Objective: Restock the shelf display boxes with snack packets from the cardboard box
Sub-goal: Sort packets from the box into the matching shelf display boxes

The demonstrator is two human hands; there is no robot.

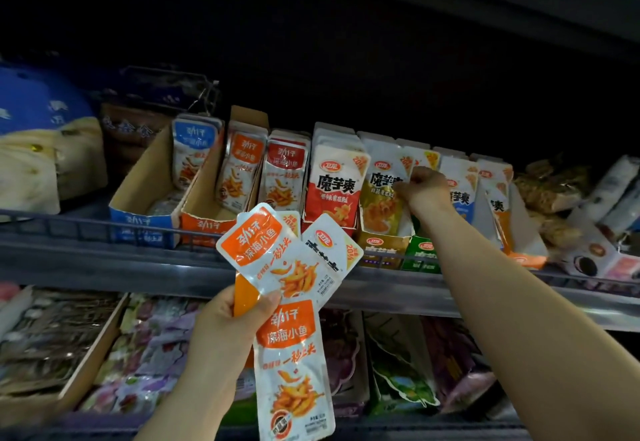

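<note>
Orange fish packets (pixel 294 368) fanned in L hand (pixel 228 330), pinched ready for sorting; R hand (pixel 424 186) curled over green display box (pixel 420 253), grasp unclear, prob seating one

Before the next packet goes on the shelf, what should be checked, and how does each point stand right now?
1. Left hand grip on the fanned packets: ok, the thumb pinches them together.
2. The front ones match the orange display box: ok, same orange label.
3. Room in that box: ok, bare floor shows in front of its packets.
4. Right hand free: cannot tell, its fingers are curled among packets above the green display box.
</note>
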